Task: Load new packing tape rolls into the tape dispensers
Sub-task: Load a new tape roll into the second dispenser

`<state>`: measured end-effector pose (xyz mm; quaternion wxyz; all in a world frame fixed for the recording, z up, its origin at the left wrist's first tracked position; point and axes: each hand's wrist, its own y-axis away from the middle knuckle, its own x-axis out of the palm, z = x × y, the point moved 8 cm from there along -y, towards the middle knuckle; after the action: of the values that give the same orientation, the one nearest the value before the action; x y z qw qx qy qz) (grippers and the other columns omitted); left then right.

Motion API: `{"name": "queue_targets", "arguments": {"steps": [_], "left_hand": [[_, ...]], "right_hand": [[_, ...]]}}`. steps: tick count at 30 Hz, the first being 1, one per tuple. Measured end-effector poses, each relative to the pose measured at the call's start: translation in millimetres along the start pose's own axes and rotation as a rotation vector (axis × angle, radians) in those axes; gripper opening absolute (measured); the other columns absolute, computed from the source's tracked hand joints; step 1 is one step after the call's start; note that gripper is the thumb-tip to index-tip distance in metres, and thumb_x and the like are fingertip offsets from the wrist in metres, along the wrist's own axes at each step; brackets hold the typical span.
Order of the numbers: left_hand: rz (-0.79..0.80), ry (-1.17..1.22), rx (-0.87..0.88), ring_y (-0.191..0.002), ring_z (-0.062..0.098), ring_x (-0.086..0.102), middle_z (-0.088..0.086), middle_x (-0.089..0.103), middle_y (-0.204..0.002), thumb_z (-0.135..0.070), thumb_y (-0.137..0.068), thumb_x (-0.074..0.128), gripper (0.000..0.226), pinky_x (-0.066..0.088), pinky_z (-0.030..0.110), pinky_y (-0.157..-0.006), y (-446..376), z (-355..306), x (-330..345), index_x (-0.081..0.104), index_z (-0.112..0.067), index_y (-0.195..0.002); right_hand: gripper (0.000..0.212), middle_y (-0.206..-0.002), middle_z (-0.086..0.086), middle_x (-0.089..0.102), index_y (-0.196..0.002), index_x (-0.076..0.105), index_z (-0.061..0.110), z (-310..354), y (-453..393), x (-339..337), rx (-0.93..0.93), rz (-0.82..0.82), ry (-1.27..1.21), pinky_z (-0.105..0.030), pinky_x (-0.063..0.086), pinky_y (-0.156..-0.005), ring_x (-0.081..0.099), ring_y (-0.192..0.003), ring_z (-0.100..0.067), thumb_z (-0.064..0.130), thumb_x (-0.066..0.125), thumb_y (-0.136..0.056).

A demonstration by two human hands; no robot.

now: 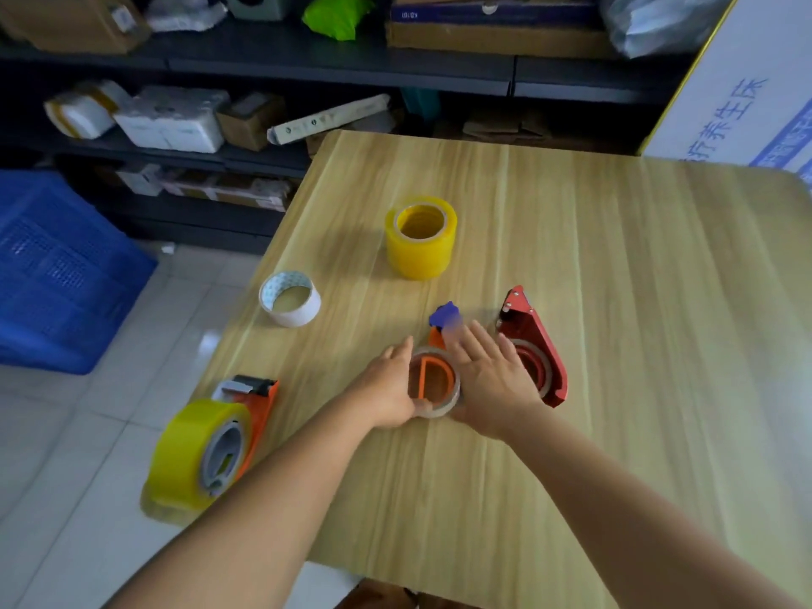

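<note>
**Me:** My left hand (392,385) and right hand (488,379) sit on either side of the clear roll (435,382), fingers fairly straight, palms pressing in against it. The left thumb seems to hook under its near edge, though blur makes that hard to call. The roll is around the orange hub of the middle dispenser (439,331), which lies flat on the bench (615,301).

**Helper:** What worries you?

**Me:** I judge the roll could go on crooked if one palm pushes harder than the other, and then it binds on the hub. The dispenser could also skid away from me, since nothing pins it down. Its blue tip points away from my fingers, and I cannot see where the cutting teeth sit, so I keep my fingertips back.

**Helper:** And the room around you?

**Me:** It's tight on my right: the red dispenser (534,349) lies just beside my right hand, so a sideways slip would knock it. Beyond my fingers the yellow roll (421,237) stands well apart. Out to my left, the white roll (290,298) sits right at the bench edge, and nearer me the loaded orange dispenser (211,446) overhangs that same edge above the tiled floor (88,432). A swing of my left elbow could tip either off. The right half of the bench offers the open room.
</note>
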<state>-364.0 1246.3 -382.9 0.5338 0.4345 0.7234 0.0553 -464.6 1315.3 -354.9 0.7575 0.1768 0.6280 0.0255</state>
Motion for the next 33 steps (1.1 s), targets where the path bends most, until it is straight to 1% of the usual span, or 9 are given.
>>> {"name": "queue_targets", "arguments": {"steps": [3, 6, 7, 10, 14, 21, 27, 30, 33], "left_hand": [[-0.033, 0.047, -0.052, -0.141, 0.023, 0.03, 0.006, 0.025, -0.156, -0.042, -0.082, 0.067, 0.091, 0.032, 0.036, -0.111, -1.8, 4.3, 1.0, 0.013, -0.016, -0.151], [-0.089, 0.084, -0.067, -0.12, 0.024, 0.052, 0.007, 0.052, -0.135, -0.037, -0.08, 0.069, 0.062, 0.044, 0.036, -0.097, -3.9, 5.7, -0.1, 0.043, -0.016, -0.132], [-0.106, 0.111, -0.071, -0.116, 0.024, 0.055, 0.005, 0.054, -0.131, -0.034, -0.08, 0.07, 0.058, 0.046, 0.037, -0.096, -3.9, 6.0, -1.2, 0.045, -0.017, -0.129], [-0.147, 0.208, -0.084, -0.114, 0.025, 0.056, 0.004, 0.053, -0.131, -0.022, -0.084, 0.066, 0.063, 0.048, 0.034, -0.091, -4.1, 7.7, -5.4, 0.035, -0.022, -0.14], [-0.212, 0.276, -0.078, -0.094, 0.024, 0.061, 0.003, 0.061, -0.115, -0.017, -0.085, 0.061, 0.05, 0.051, 0.035, -0.077, -5.2, 7.1, -18.1, 0.037, -0.025, -0.129], [-0.412, 0.366, -0.063, -0.104, 0.024, 0.058, 0.006, 0.051, -0.124, -0.025, -0.091, 0.055, 0.042, 0.046, 0.031, -0.08, -7.1, 19.1, -68.3, 0.045, -0.027, -0.132], [-0.513, 0.448, -0.12, -0.117, 0.027, 0.054, 0.006, 0.051, -0.132, -0.022, -0.093, 0.053, 0.044, 0.043, 0.034, -0.089, -10.2, 50.1, -97.6, 0.04, -0.017, -0.135], [-0.542, 0.414, -0.161, -0.127, 0.027, 0.046, 0.008, 0.039, -0.143, -0.023, -0.095, 0.05, 0.053, 0.039, 0.033, -0.098, -13.3, 64.3, -110.8, 0.032, -0.018, -0.144], [-0.53, 0.422, -0.16, -0.132, 0.026, 0.043, 0.008, 0.036, -0.149, -0.022, -0.094, 0.051, 0.062, 0.038, 0.034, -0.101, -21.6, 74.9, -119.1, 0.022, -0.018, -0.149]], "right_hand": [[0.105, -0.161, 0.001, -0.011, -0.152, -0.011, 0.016, 17.7, -3.0, 7.1, -0.064, 0.059, 0.053, -0.038, -0.013, -0.115, -0.014, -0.147, -0.016, 0.044, 0.064, -0.085], [0.101, -0.162, 0.0, 0.003, -0.153, -0.008, 0.015, 21.5, -6.7, 8.0, -0.037, 0.054, 0.037, -0.039, -0.013, -0.115, -0.004, -0.149, -0.017, 0.042, 0.063, -0.086], [0.101, -0.16, 0.0, 0.011, -0.153, -0.006, 0.015, 21.8, -7.4, 7.0, -0.026, 0.045, 0.019, -0.039, -0.011, -0.116, 0.004, -0.148, -0.018, 0.042, 0.064, -0.085], [0.101, -0.151, 0.001, 0.025, -0.153, 0.004, 0.015, 24.0, -8.2, 1.6, -0.016, 0.004, -0.066, -0.038, 0.003, -0.119, 0.025, -0.142, -0.019, 0.049, 0.066, -0.08], [0.095, -0.145, 0.0, 0.03, -0.148, 0.018, 0.017, 30.1, -8.8, -13.4, -0.027, -0.079, -0.144, -0.032, 0.019, -0.115, 0.032, -0.134, -0.021, 0.051, 0.069, -0.074], [0.1, -0.152, 0.0, 0.028, -0.151, 0.012, 0.018, 41.8, -37.2, -43.4, -0.031, -0.134, -0.19, -0.032, 0.026, -0.111, 0.03, -0.137, -0.022, 0.048, 0.069, -0.075], [0.095, -0.154, 0.002, 0.028, -0.149, 0.019, 0.02, 68.8, -82.2, -57.2, -0.044, -0.157, -0.239, -0.035, 0.029, -0.109, 0.03, -0.136, -0.024, 0.047, 0.072, -0.075], [0.092, -0.154, 0.0, 0.028, -0.149, 0.019, 0.019, 83.1, -104.8, -56.1, -0.038, -0.131, -0.309, -0.033, 0.03, -0.109, 0.029, -0.136, -0.025, 0.041, 0.072, -0.077], [0.088, -0.153, -0.001, 0.027, -0.149, 0.018, 0.018, 91.5, -125.8, -54.8, -0.025, -0.125, -0.322, -0.033, 0.031, -0.107, 0.03, -0.134, -0.026, 0.033, 0.07, -0.08]]}}
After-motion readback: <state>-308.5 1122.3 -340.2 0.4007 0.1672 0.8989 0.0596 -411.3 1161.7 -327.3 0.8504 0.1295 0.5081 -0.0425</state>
